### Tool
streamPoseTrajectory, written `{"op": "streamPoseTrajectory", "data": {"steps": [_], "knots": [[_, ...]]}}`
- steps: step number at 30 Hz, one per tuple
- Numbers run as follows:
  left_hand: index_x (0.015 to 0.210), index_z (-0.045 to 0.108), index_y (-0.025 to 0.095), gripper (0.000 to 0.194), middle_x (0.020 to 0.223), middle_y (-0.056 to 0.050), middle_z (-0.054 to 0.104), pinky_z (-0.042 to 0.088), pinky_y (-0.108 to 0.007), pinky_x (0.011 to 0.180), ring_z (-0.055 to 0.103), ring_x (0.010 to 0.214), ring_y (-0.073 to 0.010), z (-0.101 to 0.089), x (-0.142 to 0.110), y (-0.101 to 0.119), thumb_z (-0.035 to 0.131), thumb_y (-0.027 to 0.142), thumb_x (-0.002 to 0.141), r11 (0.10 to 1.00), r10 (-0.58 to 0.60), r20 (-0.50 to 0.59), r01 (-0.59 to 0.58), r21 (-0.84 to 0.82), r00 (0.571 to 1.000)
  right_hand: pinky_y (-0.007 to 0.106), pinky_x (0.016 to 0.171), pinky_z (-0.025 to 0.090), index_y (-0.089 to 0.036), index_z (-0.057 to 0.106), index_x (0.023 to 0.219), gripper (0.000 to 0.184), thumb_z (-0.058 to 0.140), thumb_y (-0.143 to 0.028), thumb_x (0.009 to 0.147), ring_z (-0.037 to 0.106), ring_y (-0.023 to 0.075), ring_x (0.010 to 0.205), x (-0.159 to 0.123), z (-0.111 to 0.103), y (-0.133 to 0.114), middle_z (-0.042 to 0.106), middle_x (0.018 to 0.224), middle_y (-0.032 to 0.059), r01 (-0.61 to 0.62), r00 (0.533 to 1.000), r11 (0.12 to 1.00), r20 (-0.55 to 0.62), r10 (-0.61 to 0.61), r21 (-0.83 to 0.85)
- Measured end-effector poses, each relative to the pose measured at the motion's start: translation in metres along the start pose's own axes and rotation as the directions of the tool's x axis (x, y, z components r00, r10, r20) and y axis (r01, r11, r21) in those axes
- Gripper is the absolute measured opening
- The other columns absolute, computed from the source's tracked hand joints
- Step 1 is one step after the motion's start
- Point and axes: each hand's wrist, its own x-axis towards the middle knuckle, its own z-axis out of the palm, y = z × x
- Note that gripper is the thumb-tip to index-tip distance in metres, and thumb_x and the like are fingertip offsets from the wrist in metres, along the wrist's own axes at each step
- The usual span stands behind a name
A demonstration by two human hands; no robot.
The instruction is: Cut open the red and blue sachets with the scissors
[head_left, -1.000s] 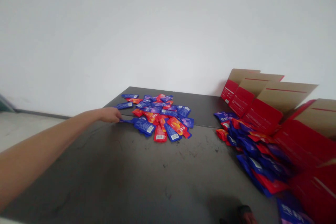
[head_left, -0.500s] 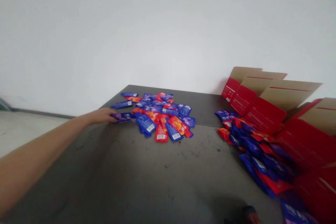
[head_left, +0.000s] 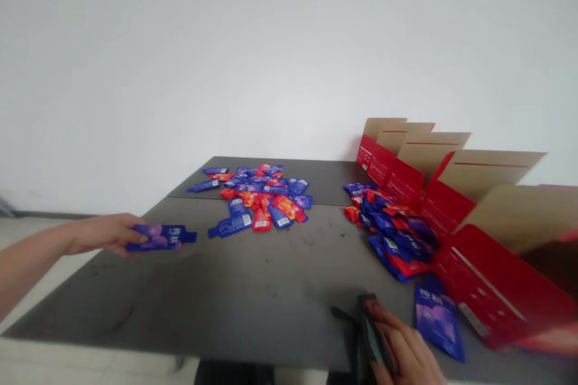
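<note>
My left hand [head_left: 120, 233] holds a flat blue pouch [head_left: 158, 237] with purple fruit print above the left side of the dark table. The thumb lies across the pouch, and its narrow neck points right. To the right of it, a blue pouch [head_left: 230, 225] lies at the near left of a loose pile of blue and red pouches [head_left: 262, 192]. At the bottom right, my right hand [head_left: 404, 346] is wrapped round a dark handheld device [head_left: 374, 337] whose exact kind I cannot make out. Beside this hand lies another blue pouch [head_left: 437, 319].
Several open red cardboard boxes [head_left: 456, 189] stand in a row along the right, with tan flaps raised. A second heap of blue and red pouches [head_left: 392, 228] lies against them. A white wall [head_left: 271, 60] rises behind the dark table [head_left: 203, 307].
My left hand has drawn the blue pouch away from the pile, to the left and nearer. My right hand and its device show more fully. The view has shifted, showing the table's near edge.
</note>
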Motion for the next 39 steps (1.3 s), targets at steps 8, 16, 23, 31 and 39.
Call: {"op": "streamPoseTrajectory", "data": {"steps": [8,16,23,31,39], "knots": [[0.102,0.079,0.023,0.038,0.089,0.0,0.077,0.058,-0.027,0.071,0.071,0.088,-0.0239,0.129,-0.031,0.051,0.078,0.047,0.073,0.963,0.255,0.3,-0.268,0.005,0.919,0.038,0.099,0.051,-0.028,0.066,0.12,0.04,0.057,-0.017,0.083,0.061,0.0249,0.118,0.047,-0.019,-0.06,0.068,0.13,0.0046,-0.22,0.975,0.961,0.067,0.212,0.17],[0.095,0.072,0.016,0.034,0.082,-0.01,0.077,0.055,-0.027,0.052,0.074,0.063,-0.0231,0.291,-0.017,0.118,0.077,0.043,0.074,0.92,0.38,0.418,-0.383,-0.081,0.825,0.04,0.092,0.045,-0.025,0.067,0.114,0.025,0.068,-0.027,0.089,0.055,0.0275,0.113,0.12,0.021,-0.146,0.067,0.128,0.0051,0.025,0.98,0.989,0.19,-0.053,0.147],[0.111,0.064,0.016,0.044,0.083,-0.006,0.075,0.052,-0.023,0.046,0.074,0.071,-0.0228,0.314,-0.01,0.095,0.074,0.048,0.081,0.862,0.506,0.203,-0.484,-0.151,0.838,0.039,0.085,0.043,-0.021,0.071,0.105,0.02,0.054,-0.03,0.101,0.058,0.0279,0.104,0.138,0.008,-0.078,0.07,0.111,0.0099,-0.209,0.921,0.963,0.296,0.252,-0.171],[0.119,0.069,0.019,0.042,0.086,-0.005,0.076,0.057,-0.033,0.066,0.073,0.079,-0.0258,0.332,-0.02,0.095,0.061,0.045,0.087,0.772,0.633,-0.108,-0.634,0.029,0.766,0.036,0.097,0.043,-0.026,0.066,0.119,0.023,0.06,-0.031,0.097,0.052,0.0238,0.117,0.135,0.016,-0.135,0.062,0.137,0.0031,0.077,0.956,0.986,0.271,-0.115,0.147],[0.122,0.069,0.025,0.039,0.101,-0.002,0.078,0.053,-0.032,0.082,0.073,0.089,-0.0244,0.339,-0.033,0.083,0.063,0.044,0.089,0.75,0.655,-0.134,-0.619,0.233,0.744,0.04,0.094,0.045,-0.019,0.068,0.12,0.026,0.056,-0.018,0.097,0.055,0.0273,0.111,0.141,0.005,-0.088,0.066,0.127,0.0109,-0.157,0.942,0.98,0.28,0.186,-0.123]]}}
